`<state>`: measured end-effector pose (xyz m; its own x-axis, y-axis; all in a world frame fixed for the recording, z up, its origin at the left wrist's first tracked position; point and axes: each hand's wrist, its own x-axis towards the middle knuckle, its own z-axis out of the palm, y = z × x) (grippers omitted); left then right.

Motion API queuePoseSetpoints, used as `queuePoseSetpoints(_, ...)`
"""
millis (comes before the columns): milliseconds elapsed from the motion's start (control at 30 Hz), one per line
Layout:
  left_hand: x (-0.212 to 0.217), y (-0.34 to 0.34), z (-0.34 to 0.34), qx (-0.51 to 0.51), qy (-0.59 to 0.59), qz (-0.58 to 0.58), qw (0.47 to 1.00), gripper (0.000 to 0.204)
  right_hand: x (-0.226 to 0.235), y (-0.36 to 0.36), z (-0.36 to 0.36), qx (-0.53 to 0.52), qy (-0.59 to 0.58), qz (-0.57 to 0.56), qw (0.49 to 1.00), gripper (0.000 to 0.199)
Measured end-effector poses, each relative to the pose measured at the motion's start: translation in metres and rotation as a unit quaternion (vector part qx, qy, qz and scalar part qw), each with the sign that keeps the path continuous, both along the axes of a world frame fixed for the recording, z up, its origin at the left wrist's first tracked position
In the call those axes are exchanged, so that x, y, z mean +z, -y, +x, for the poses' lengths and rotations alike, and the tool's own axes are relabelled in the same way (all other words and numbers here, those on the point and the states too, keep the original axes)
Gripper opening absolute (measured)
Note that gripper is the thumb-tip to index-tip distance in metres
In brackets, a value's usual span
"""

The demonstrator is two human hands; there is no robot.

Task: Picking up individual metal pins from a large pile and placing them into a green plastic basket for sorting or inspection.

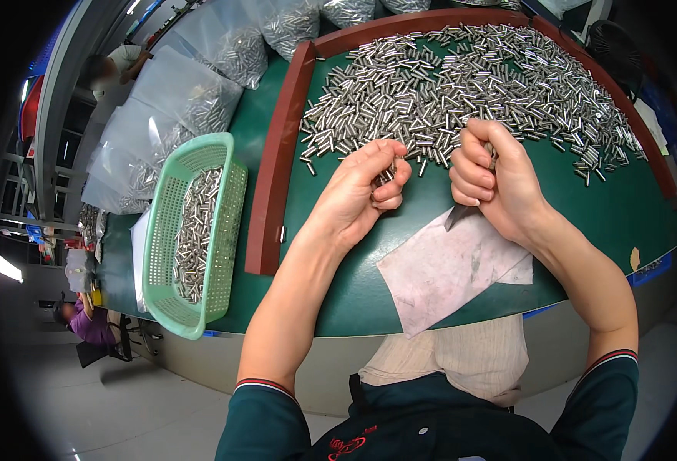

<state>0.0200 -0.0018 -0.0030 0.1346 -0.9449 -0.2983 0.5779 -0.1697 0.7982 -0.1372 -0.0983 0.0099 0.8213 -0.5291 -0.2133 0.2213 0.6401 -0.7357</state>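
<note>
Small silver cylindrical metal pins [431, 100]: smooth, glossy
Mint-green rectangular perforated plastic basket [230, 238]: semi-gloss
Dark-green flat tabletop [584, 223]: smooth, glossy
Stained pinkish rectangular sheet [448, 269]: matt, cloth-like
Clear plastic bags [158, 83]: shiny film

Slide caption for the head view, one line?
Left hand holding metal pins, right hand curled shut, near a heap of pins on a green table; green basket at left.

Bright light glints off metal pins [469, 88] and plastic bags [150, 127], while fisheye distortion bends edges toward black corners.
</note>
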Motion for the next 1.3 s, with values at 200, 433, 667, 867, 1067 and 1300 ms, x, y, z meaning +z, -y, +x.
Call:
queuePoseSetpoints(200, 0.000, 0.001, 0.000, 0.006, 0.006, -0.009, 1.000, 0.014, -0.002, 0.003, -0.003, 0.022, 0.014, -0.001, 1.000, 0.032)
queuePoseSetpoints(433, 0.011, -0.002, -0.001, 0.073, 0.085, -0.035, 0.993, 0.013, -0.004, 0.004, -0.002, 0.023, 0.016, -0.005, 1.000, 0.032)
queuePoseSetpoints(667, 0.022, -0.006, 0.003, 0.114, 0.155, -0.077, 0.978, 0.014, -0.002, 0.002, -0.002, 0.020, 0.015, -0.012, 1.000, 0.034)
queuePoseSetpoints(867, 0.036, -0.011, 0.012, 0.128, 0.153, -0.111, 0.974, 0.014, -0.001, 0.003, -0.002, 0.022, 0.011, -0.018, 1.000, 0.034)
queuePoseSetpoints(1067, 0.071, -0.038, 0.015, 0.167, 0.143, -0.170, 0.961, 0.014, 0.003, 0.000, 0.003, 0.018, 0.008, -0.020, 1.000, 0.035)
queuePoseSetpoints(1300, 0.101, -0.103, 0.026, 0.254, 0.271, -0.174, 0.912, 0.015, 0.007, -0.006, 0.001, -0.005, 0.002, -0.029, 1.000, 0.035)
